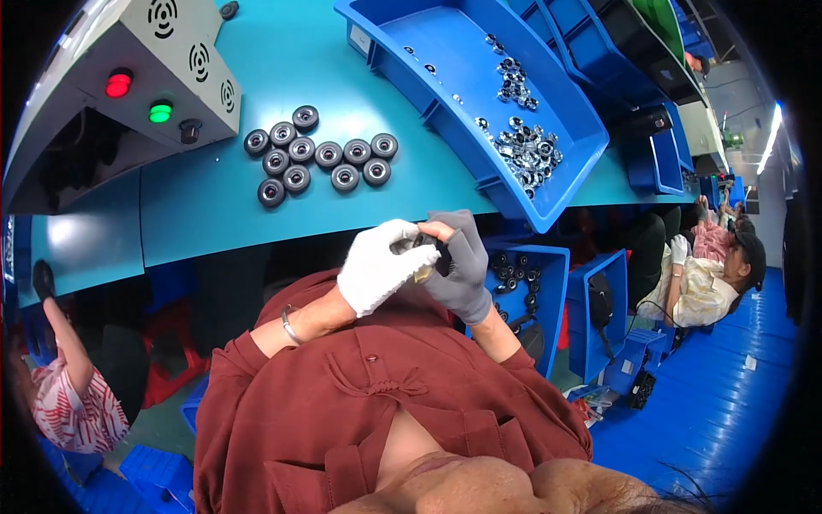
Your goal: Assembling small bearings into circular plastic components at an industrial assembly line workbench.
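Note:
My left hand (382, 267), in a white glove, and my right hand (463, 267), in a grey glove with bare fingertips, meet in front of my body just off the table's edge. Both are closed around a small black wheel (432, 248), mostly covered by the fingers. A yellowish bit shows under it, too small to make out. On the table beyond my hands lies a loose cluster of several black wheels (328, 154) with silvery hubs. To their right, a large blue bin (432, 107) holds many shiny chrome hub pieces (527, 154).
A pale machine (163, 64) with red and green lights stands at the table's left. Below the table edge on my right, a blue crate (552, 300) holds black wheels; another crate (591, 334) stands beside it. Co-workers sit at left (77, 403) and right (711, 274).

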Action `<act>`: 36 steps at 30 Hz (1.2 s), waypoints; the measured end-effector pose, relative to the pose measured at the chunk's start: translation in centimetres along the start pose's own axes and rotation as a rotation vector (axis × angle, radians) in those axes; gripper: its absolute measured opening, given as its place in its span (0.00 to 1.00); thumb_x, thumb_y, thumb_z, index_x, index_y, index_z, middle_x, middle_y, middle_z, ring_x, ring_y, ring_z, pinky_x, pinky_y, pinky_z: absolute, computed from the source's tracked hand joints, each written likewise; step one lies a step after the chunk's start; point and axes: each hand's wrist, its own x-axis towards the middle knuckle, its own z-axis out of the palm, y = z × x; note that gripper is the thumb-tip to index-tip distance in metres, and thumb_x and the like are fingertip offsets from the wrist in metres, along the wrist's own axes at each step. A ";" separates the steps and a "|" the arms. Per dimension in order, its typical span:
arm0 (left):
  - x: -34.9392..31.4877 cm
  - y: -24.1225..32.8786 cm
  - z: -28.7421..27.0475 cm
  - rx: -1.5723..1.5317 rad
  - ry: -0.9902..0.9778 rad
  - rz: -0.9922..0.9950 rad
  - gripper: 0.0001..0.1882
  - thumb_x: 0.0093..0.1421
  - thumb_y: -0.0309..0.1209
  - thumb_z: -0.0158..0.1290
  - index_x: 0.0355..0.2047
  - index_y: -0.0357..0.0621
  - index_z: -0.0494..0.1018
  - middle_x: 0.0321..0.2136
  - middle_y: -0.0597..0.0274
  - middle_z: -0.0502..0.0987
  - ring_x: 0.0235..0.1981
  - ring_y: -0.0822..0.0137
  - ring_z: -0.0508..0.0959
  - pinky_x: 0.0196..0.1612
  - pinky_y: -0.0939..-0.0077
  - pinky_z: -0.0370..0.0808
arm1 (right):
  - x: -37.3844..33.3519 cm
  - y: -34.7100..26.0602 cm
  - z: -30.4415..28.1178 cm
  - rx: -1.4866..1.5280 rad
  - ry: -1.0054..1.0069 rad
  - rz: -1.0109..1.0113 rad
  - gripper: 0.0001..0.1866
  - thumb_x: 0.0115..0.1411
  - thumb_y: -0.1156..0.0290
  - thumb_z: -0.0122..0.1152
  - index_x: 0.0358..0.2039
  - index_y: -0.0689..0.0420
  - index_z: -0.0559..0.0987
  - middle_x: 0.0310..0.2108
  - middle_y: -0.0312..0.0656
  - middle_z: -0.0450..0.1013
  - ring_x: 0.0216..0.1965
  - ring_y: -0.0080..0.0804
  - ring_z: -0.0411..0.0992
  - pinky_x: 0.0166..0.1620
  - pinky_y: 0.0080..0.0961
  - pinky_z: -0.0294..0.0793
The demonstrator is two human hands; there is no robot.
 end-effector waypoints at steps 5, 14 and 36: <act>0.2 -0.3 0.1 -0.138 -0.003 -0.065 0.13 0.61 0.34 0.61 0.37 0.36 0.78 0.26 0.65 0.77 0.29 0.77 0.75 0.34 0.79 0.73 | 0.7 0.8 0.1 -0.056 0.025 -0.130 0.25 0.50 0.61 0.72 0.45 0.61 0.77 0.38 0.44 0.73 0.39 0.44 0.72 0.43 0.37 0.73; 0.0 -1.3 0.9 -0.606 -0.053 -0.356 0.14 0.67 0.41 0.56 0.34 0.42 0.78 0.25 0.70 0.75 0.22 0.80 0.70 0.24 0.83 0.63 | 0.4 1.5 0.0 -0.063 -0.003 -0.091 0.23 0.49 0.66 0.70 0.44 0.61 0.78 0.40 0.45 0.74 0.40 0.46 0.72 0.42 0.39 0.74; -0.3 -0.8 1.3 -0.246 0.054 -0.164 0.12 0.58 0.29 0.64 0.40 0.37 0.78 0.28 0.67 0.78 0.27 0.79 0.75 0.31 0.83 0.72 | -2.0 -2.0 -0.1 0.920 0.208 0.918 0.10 0.69 0.74 0.52 0.46 0.65 0.76 0.40 0.36 0.76 0.40 0.17 0.72 0.44 0.17 0.74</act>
